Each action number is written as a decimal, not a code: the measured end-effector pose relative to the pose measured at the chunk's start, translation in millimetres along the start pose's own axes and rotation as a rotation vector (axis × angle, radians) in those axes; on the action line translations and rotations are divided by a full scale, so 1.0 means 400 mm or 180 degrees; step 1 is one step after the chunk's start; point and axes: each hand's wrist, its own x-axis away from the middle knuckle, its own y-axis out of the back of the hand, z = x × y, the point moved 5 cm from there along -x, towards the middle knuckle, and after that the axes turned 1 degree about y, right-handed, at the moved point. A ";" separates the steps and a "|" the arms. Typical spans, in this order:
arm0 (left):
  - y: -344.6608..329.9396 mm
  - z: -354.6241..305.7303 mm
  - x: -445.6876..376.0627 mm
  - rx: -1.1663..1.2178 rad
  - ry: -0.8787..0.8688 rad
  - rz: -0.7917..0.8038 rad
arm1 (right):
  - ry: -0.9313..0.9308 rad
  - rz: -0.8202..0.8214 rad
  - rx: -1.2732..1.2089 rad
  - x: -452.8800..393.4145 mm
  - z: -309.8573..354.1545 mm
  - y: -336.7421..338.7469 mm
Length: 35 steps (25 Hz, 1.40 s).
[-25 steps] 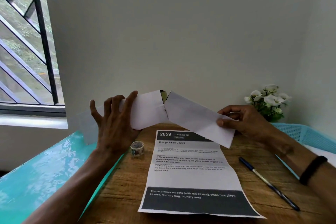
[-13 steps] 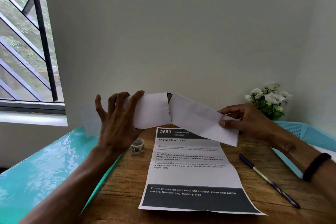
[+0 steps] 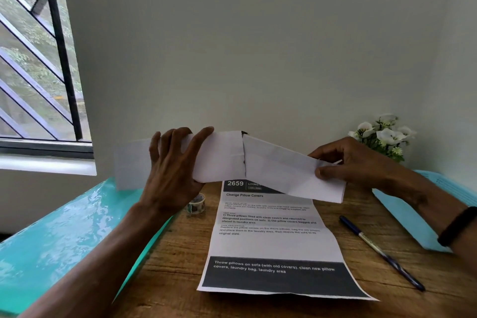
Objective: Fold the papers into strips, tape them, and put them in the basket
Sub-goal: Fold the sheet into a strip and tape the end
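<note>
Folded paper strip (image 3: 271,165) (creased mid-length) above the table (image 3: 180,253), left hand (image 3: 175,170) gripping, right hand (image 3: 346,163) pinching its end.

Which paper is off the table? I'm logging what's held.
The folded white strip, gripped by the left hand and right hand; the printed sheet lies flat.

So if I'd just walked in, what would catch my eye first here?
Probably the folded white paper held up in mid-air over the wooden table, with the left hand gripping one end and the right hand pinching the other. Below it lies a printed sheet, with white flowers in the far right corner.
</note>
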 end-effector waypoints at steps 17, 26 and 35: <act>-0.011 -0.063 -0.001 0.0105 -0.0490 0.0065 | 0.0163 -0.0114 -0.0245 0.003 0.097 -0.036; 0.022 -0.067 -0.010 0.0112 -0.0337 -0.0310 | -0.0045 -0.0760 -0.1693 0.000 0.100 -0.066; 0.025 -0.061 -0.004 0.0132 -0.0187 -0.0287 | -0.0359 -0.1209 -0.2394 0.009 0.077 -0.098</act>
